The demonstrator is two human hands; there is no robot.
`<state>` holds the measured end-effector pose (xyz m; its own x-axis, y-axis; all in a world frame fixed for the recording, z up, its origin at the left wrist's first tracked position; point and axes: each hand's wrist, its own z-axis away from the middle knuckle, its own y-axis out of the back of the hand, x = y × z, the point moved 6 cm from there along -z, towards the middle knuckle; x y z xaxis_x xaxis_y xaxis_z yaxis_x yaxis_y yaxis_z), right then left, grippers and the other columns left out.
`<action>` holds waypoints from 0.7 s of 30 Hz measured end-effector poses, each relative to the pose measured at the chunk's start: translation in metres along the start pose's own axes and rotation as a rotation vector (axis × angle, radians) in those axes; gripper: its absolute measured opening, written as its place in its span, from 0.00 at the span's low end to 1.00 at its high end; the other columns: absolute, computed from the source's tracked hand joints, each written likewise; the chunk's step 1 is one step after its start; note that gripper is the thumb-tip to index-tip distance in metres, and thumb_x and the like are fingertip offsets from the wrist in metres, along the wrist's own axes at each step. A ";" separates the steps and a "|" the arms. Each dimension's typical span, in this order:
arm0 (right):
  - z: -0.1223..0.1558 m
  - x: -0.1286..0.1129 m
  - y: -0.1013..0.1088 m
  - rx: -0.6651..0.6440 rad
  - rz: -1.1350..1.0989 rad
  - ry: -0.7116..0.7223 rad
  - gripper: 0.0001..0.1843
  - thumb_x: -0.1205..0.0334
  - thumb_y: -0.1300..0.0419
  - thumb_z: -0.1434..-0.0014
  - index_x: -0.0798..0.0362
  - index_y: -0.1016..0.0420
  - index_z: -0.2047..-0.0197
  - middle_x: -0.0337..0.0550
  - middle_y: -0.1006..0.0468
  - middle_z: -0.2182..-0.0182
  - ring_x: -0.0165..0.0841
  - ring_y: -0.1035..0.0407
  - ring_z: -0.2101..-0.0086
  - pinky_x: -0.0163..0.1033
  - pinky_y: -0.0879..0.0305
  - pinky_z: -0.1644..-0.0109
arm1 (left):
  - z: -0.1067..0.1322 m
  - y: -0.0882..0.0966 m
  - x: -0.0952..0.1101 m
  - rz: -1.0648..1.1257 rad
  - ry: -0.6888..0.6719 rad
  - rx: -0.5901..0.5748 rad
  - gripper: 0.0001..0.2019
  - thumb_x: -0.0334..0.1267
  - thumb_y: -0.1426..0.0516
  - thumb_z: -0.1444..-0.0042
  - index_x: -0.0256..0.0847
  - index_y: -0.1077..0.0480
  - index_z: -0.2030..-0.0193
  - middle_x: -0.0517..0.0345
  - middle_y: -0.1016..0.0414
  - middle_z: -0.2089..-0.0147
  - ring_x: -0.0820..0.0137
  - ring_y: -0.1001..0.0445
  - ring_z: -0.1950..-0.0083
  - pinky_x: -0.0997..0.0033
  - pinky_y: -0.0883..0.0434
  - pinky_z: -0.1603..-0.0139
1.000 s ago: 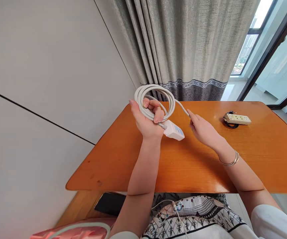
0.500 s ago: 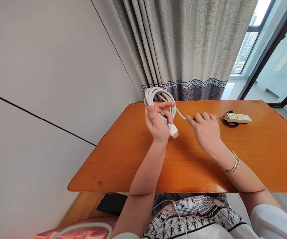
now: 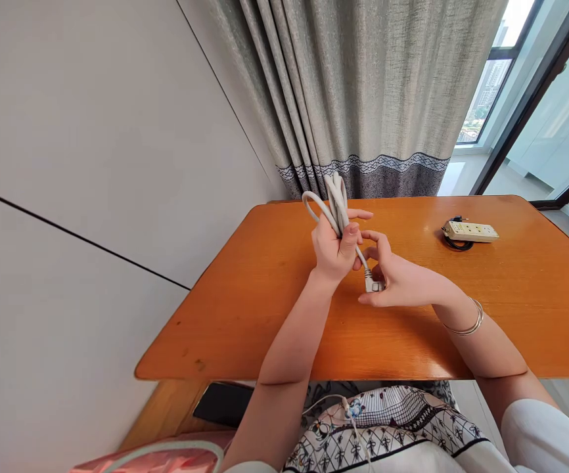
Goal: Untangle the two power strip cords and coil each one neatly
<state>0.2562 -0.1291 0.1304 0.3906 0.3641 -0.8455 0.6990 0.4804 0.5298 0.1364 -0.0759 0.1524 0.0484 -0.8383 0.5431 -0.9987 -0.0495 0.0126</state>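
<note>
A white power cable [image 3: 336, 200], looped into a narrow bundle, stands up out of my left hand [image 3: 332, 251] above the table. My left hand is closed around the loops, its thumb across them and one finger stretched out to the right. From below that grip a short length of cable runs down to a white plug [image 3: 373, 284]. My right hand [image 3: 403, 278] is curled about this plug, with fingers above and behind it and the thumb under it. Part of the plug is hidden by the fingers.
On the orange-brown wooden table [image 3: 245, 295] a cream power strip [image 3: 472, 231] with a black cord lies at the right. A grey curtain [image 3: 378, 98] hangs behind the table. A pale wall [image 3: 92, 131] borders the left. A dark phone-like object [image 3: 223, 403] lies below the front edge.
The loops have turned from a wide open ring to a narrow bundle, and my left hand moved right. My right hand left the cable's loose length and came left to the plug.
</note>
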 end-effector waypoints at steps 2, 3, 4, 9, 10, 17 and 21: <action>0.002 -0.003 0.000 -0.004 -0.135 0.055 0.52 0.62 0.31 0.47 0.50 0.63 0.31 0.50 0.30 0.49 0.23 0.36 0.73 0.35 0.36 0.68 | -0.004 0.002 0.002 0.027 0.018 0.020 0.20 0.58 0.49 0.32 0.41 0.30 0.56 0.55 0.16 0.60 0.77 0.25 0.77 0.77 0.31 0.76; 0.003 -0.005 0.000 -0.001 -0.171 0.073 0.53 0.63 0.31 0.48 0.48 0.64 0.31 0.50 0.31 0.47 0.22 0.37 0.73 0.35 0.36 0.69 | -0.005 0.003 0.002 0.039 0.026 0.028 0.20 0.58 0.49 0.32 0.41 0.31 0.57 0.55 0.16 0.60 0.77 0.24 0.76 0.77 0.30 0.75; 0.004 -0.008 0.001 0.002 -0.181 0.082 0.54 0.64 0.31 0.48 0.47 0.64 0.30 0.50 0.31 0.47 0.21 0.37 0.73 0.34 0.36 0.70 | -0.006 0.004 0.003 0.041 0.036 0.031 0.20 0.58 0.49 0.32 0.42 0.31 0.57 0.55 0.16 0.60 0.77 0.23 0.75 0.77 0.29 0.74; 0.014 -0.020 0.004 0.039 -0.003 0.063 0.47 0.66 0.34 0.43 0.48 0.55 0.28 0.37 0.25 0.63 0.22 0.42 0.79 0.32 0.44 0.75 | -0.007 -0.001 0.002 -0.069 0.068 -0.108 0.23 0.60 0.47 0.34 0.40 0.28 0.55 0.53 0.15 0.61 0.74 0.21 0.73 0.75 0.27 0.73; 0.016 -0.021 0.006 0.063 0.008 0.060 0.43 0.66 0.36 0.42 0.48 0.52 0.29 0.33 0.26 0.68 0.22 0.42 0.79 0.32 0.47 0.76 | -0.007 -0.003 0.001 -0.079 0.080 -0.148 0.24 0.61 0.47 0.35 0.40 0.28 0.55 0.52 0.15 0.61 0.73 0.21 0.73 0.75 0.27 0.73; 0.012 -0.011 0.015 0.113 -0.521 0.141 0.24 0.45 0.43 0.32 0.50 0.41 0.41 0.35 0.27 0.68 0.24 0.36 0.76 0.33 0.37 0.74 | 0.002 -0.018 -0.012 0.127 0.328 -0.266 0.26 0.66 0.43 0.42 0.41 0.30 0.63 0.60 0.22 0.72 0.76 0.28 0.79 0.76 0.36 0.81; 0.010 -0.016 0.009 -0.027 -0.780 0.270 0.42 0.33 0.37 0.41 0.43 0.51 0.36 0.43 0.26 0.56 0.27 0.28 0.71 0.35 0.30 0.71 | 0.009 -0.023 -0.024 0.386 0.626 -0.097 0.25 0.67 0.39 0.48 0.44 0.33 0.69 0.65 0.33 0.79 0.76 0.36 0.81 0.74 0.42 0.83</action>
<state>0.2623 -0.1390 0.1485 -0.3610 0.0954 -0.9277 0.6936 0.6924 -0.1988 0.1583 -0.0596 0.1321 -0.2958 -0.3185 0.9006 -0.9412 0.2581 -0.2179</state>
